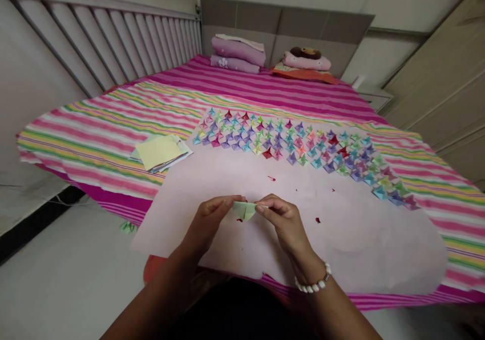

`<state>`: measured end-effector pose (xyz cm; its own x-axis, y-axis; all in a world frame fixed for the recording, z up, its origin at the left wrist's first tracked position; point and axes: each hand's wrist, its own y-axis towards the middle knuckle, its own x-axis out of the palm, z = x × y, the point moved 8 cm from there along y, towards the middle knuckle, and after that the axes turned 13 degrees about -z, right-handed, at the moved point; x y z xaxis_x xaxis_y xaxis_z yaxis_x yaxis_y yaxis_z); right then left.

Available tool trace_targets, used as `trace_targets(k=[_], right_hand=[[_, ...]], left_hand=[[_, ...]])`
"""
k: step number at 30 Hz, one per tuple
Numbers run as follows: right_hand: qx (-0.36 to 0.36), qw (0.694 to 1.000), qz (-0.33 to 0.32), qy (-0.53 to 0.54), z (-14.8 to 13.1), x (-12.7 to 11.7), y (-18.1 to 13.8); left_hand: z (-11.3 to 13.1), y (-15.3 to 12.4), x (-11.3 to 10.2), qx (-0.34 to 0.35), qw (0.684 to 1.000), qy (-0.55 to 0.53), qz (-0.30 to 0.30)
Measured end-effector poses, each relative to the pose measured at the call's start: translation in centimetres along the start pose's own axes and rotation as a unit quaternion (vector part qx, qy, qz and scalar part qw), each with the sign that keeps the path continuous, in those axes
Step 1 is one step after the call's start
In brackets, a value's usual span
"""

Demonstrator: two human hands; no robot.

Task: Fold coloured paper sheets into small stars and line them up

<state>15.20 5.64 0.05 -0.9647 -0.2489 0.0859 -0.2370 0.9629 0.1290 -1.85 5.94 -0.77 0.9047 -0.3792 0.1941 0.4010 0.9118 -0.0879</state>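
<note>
Both my hands pinch one small pale green folded paper piece (pixel 244 209) just above a large pale pink sheet (pixel 341 229) spread on the bed. My left hand (pixel 212 219) grips its left end with closed fingers. My right hand (pixel 282 219), with a white bead bracelet on the wrist, grips its right end. Beyond the hands, several small folded paper shapes (pixel 288 143) in many colours lie in rows across the sheet's far edge.
A stack of square papers (pixel 161 152), yellow on top, lies at the left on the striped bedspread (pixel 94 133). Folded purple bedding (pixel 238 54) and a pink pillow (pixel 306 62) rest by the headboard. Slatted rail at left, wardrobe at right, grey floor below.
</note>
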Motion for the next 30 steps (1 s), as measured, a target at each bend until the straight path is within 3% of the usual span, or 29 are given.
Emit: trace_targets(k=[4,8,19,30], right_hand=[[-0.005,0.999,0.032,0.014,0.1,-0.1,-0.2],[-0.013,0.999,0.031,0.022,-0.2,0.3,-0.2],[0.092,0.986,-0.049,0.132,0.6,2.0,0.1],[0.093,0.984,-0.073,0.135,0.5,2.3,-0.1]], left_hand=[[-1.5,0.5,1.8,0.001,0.997,-0.071,-0.044],[-2.3,0.6,1.4,-0.013,0.999,-0.029,-0.004],[-1.1,0.4,2.2,-0.018,0.994,0.033,-0.1],[-0.9,0.3,2.8,-0.027,0.986,0.074,-0.146]])
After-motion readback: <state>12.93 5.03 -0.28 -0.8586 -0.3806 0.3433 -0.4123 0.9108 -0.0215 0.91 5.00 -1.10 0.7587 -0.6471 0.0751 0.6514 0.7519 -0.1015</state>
